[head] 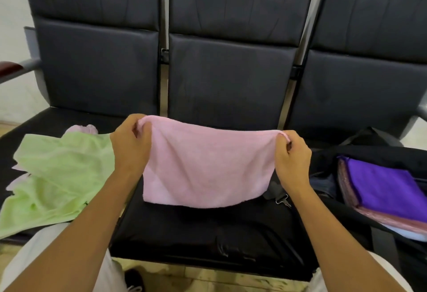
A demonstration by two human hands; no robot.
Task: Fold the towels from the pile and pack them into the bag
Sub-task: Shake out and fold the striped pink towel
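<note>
The left hand (129, 143) pinches one upper corner of a pink towel (205, 164) with curled fingers, and the right hand (292, 155) pinches the opposite upper corner the same way, so both are closed tight on the cloth. The towel hangs between the two hands, doubled over, its top edge sagging slightly and its lower edge hovering above the middle seat (208, 234) of a black bench. On the right seat sits an open black bag (374, 146); inside it lies a stack of folded towels with a purple towel (388, 190) on top, pinkish layers below it and a pale blue one at the bottom. On the left seat, toward its front edge, lies the unfolded pile: a green towel (60, 176) spread loosely over a pale pink one (82, 129) that peeks out behind.
</note>
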